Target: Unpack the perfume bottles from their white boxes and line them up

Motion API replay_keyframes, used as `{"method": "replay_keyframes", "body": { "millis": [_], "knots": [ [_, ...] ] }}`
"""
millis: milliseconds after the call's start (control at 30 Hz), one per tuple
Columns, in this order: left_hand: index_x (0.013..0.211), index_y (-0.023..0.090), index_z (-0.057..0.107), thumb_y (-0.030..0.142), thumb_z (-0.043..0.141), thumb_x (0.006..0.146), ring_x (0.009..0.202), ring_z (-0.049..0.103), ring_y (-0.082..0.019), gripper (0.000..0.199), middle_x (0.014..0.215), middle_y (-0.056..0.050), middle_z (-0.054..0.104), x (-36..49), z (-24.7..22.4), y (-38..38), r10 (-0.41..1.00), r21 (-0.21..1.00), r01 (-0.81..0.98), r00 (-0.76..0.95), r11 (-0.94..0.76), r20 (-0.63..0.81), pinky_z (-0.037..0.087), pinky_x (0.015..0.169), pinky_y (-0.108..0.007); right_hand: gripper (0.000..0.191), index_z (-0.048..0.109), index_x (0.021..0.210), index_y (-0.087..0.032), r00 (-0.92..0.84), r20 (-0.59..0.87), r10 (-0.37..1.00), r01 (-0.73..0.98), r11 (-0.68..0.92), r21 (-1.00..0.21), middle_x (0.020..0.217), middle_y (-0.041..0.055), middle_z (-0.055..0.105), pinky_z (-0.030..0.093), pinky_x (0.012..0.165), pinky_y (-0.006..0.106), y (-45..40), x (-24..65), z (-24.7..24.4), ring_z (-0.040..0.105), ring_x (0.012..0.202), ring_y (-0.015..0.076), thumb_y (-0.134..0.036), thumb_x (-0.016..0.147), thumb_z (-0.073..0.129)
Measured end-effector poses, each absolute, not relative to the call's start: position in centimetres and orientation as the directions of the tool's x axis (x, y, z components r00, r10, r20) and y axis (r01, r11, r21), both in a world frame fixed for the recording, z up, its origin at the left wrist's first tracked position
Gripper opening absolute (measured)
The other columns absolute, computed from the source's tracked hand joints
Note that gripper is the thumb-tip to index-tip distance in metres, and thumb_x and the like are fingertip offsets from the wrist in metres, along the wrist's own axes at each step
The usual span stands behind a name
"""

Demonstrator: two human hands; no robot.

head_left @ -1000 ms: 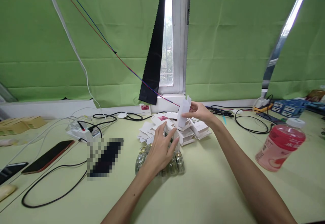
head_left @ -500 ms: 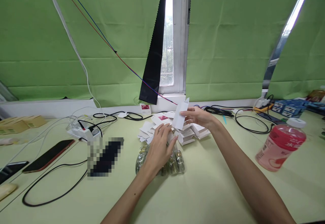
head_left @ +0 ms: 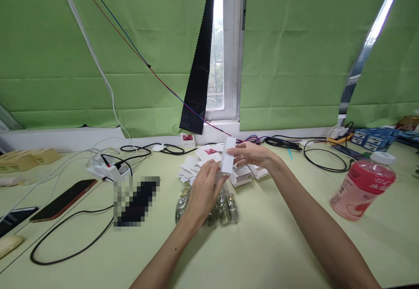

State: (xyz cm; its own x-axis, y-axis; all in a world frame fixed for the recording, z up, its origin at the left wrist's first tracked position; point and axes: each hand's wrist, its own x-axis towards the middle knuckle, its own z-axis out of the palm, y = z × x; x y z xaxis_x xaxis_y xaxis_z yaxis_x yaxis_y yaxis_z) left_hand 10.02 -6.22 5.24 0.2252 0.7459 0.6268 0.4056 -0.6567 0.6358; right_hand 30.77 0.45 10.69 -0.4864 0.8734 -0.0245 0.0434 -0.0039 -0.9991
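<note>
A small white cardboard box (head_left: 227, 158) is held upright and slightly tilted over the middle of the table. My right hand (head_left: 251, 154) grips its right side between thumb and fingers. At the box's lower end, my left hand (head_left: 203, 188) has its fingers and thumb closed around the bottom edge; the fingertips are partly hidden. Beneath and beside my left hand lies a row of clear plastic-wrapped items (head_left: 225, 210) with a metallic look; their kind I cannot make out. Behind both hands spreads a pile of white boxes (head_left: 240, 175), some with flaps standing out.
To the right stands a pink-labelled drink bottle (head_left: 362, 188). On the left are a phone (head_left: 63, 199), a power strip (head_left: 106, 169), a looped black cable (head_left: 70, 215) and yellowish boxes (head_left: 29, 158). Blue boxes (head_left: 375, 140) sit at the back right.
The white box has come slightly down and left, turned more upright, and its lower end now meets my left hand. My right hand has moved left with it.
</note>
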Motion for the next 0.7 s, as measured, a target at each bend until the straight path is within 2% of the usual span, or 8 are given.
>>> {"method": "replay_keyframes", "body": {
  "millis": [267,467,700],
  "knots": [
    [0.096,0.027,0.066,0.028,0.064,0.088,0.124,0.051,-0.032,0.008,0.111,-0.009,0.066,10.07,5.24,-6.19,0.731,0.633,0.383,0.215,-0.673,0.647,0.037,0.108,-0.047,0.041,0.077,0.094,-0.014,-0.479,-0.04,0.877,0.06,-0.012,-0.998,0.097,0.0118,0.076,0.06,0.065,0.025,0.3,30.69,10.79,0.071,0.077,0.018,-0.048,0.072,0.083],
    [0.099,0.028,0.067,0.028,0.06,0.09,0.123,0.051,-0.032,0.011,0.116,-0.009,0.065,10.09,5.25,-6.19,0.727,0.617,0.406,0.222,-0.675,0.65,0.037,0.107,-0.047,0.048,0.076,0.097,-0.011,-0.457,-0.07,0.887,0.094,-0.031,-0.995,0.098,0.0135,0.075,0.061,0.07,0.024,0.25,30.4,10.81,0.071,0.077,0.0171,-0.051,0.071,0.082],
    [0.102,0.027,0.067,0.027,0.057,0.093,0.122,0.053,-0.03,0.013,0.119,-0.008,0.065,10.05,5.25,-6.16,0.701,0.557,0.458,0.247,-0.693,0.669,0.04,0.103,-0.044,0.049,0.075,0.091,-0.01,-0.454,-0.069,0.888,0.087,-0.033,-0.996,0.097,0.0151,0.076,0.062,0.073,0.025,0.19,30.16,10.67,0.074,0.079,0.0195,-0.053,0.07,0.082]
  ]
}}
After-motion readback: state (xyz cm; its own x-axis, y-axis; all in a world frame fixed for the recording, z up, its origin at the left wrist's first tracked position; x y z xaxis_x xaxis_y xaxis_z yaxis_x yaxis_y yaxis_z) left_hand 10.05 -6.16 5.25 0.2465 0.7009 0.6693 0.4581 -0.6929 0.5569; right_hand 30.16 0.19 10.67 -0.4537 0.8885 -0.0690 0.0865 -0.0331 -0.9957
